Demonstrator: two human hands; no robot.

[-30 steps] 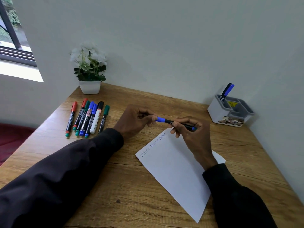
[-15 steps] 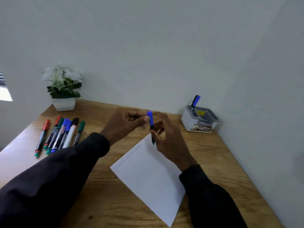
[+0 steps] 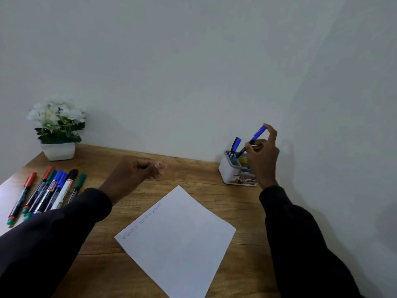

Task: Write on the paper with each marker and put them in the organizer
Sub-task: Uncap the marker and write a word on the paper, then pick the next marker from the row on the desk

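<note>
My right hand (image 3: 263, 157) pinches a capped blue marker (image 3: 253, 139) and holds it slanted, its lower end down inside the white organizer (image 3: 228, 171) at the far right of the desk. Other blue-capped markers (image 3: 234, 146) stand in the same back compartment. My left hand (image 3: 137, 171) hovers over the desk with loosely curled fingers and holds nothing. The white paper (image 3: 178, 239) lies in the middle with faint writing along its upper left edge. Several markers (image 3: 46, 193) in red, green, blue and black lie in a row at the left.
A white pot of white flowers (image 3: 58, 130) stands at the back left corner of the wooden desk (image 3: 193, 168). Grey walls close in behind the desk and along its right side, right beside the organizer.
The blue marker was capped between both hands over the paper. My right hand carried it right to the organizer, my left hand let go and stayed. The view turned right.
</note>
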